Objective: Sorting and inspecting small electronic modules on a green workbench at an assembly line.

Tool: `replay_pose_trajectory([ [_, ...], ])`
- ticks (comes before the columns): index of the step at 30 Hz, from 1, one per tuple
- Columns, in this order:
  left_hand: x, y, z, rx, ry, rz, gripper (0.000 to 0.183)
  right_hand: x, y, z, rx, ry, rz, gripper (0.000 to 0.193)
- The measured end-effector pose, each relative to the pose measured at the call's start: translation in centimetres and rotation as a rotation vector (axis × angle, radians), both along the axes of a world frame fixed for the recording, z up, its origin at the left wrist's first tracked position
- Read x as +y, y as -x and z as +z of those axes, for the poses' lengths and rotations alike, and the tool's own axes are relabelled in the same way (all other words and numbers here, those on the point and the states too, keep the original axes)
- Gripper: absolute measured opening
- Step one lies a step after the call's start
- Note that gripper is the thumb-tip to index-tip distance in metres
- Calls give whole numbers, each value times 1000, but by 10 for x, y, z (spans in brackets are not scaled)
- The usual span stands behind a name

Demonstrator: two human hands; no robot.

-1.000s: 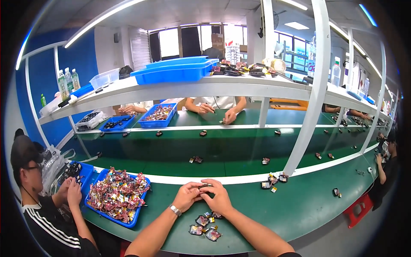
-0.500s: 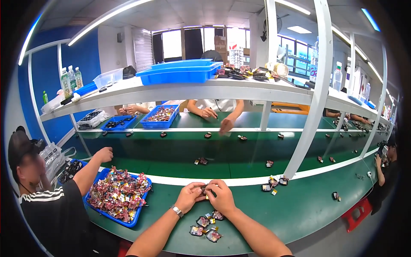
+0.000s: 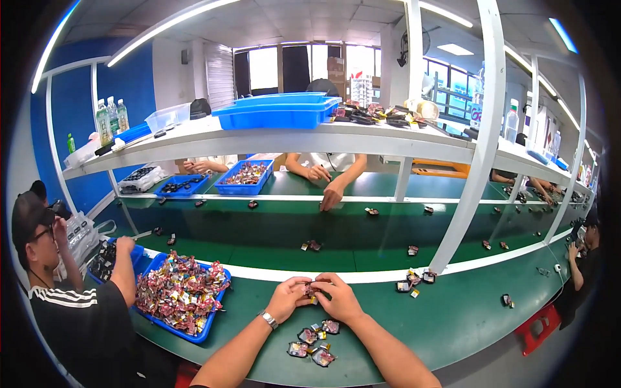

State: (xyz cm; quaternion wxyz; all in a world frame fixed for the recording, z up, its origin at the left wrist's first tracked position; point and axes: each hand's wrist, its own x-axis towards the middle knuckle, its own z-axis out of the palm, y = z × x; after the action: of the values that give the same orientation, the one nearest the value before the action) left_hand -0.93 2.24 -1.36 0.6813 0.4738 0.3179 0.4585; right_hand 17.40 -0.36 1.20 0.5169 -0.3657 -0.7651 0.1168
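- Two hands, left hand (image 3: 289,299) and right hand (image 3: 337,297), meet over green desk (image 3: 453,323), both pinching one small part (image 3: 311,291)
- Judged light, rigid, fiddly: take by edges
- Loose parts (image 3: 312,343) lie just below

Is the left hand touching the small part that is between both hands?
Touching. The head view shows the left hand and right hand closed together around the small part, fingers on it, no gap.

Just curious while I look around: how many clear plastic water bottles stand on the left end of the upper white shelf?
3: two clear plastic water bottles side by side, plus a small green bottle lower left. Others may be hidden.
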Motion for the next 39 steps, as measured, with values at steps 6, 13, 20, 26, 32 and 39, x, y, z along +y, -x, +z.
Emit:
replay_pose_trajectory([
  [6, 0, 0, 2, -64, 46, -41, 27, 2, -2, -3, -63, 7, -33, 20],
  [13, -3, -5, 2, 46, -41, 2, 26, 0, -2, 1, -63, -32, -48, 16],
  [20, -5, -8, -1, 126, -88, 101, 22, -1, 4, -4, 19, 55, -49, 13],
  [26, -4, -10, -4, 171, -163, 109, 22, 0, 11, -11, 173, 169, -114, 13],
  [32, -4, -12, -5, 150, -262, 95, 23, -1, 12, -9, 207, 189, -127, 16],
  [39, -3, -11, -7, 150, -254, 91, 24, -2, 11, -8, 213, 205, -98, 18],
])
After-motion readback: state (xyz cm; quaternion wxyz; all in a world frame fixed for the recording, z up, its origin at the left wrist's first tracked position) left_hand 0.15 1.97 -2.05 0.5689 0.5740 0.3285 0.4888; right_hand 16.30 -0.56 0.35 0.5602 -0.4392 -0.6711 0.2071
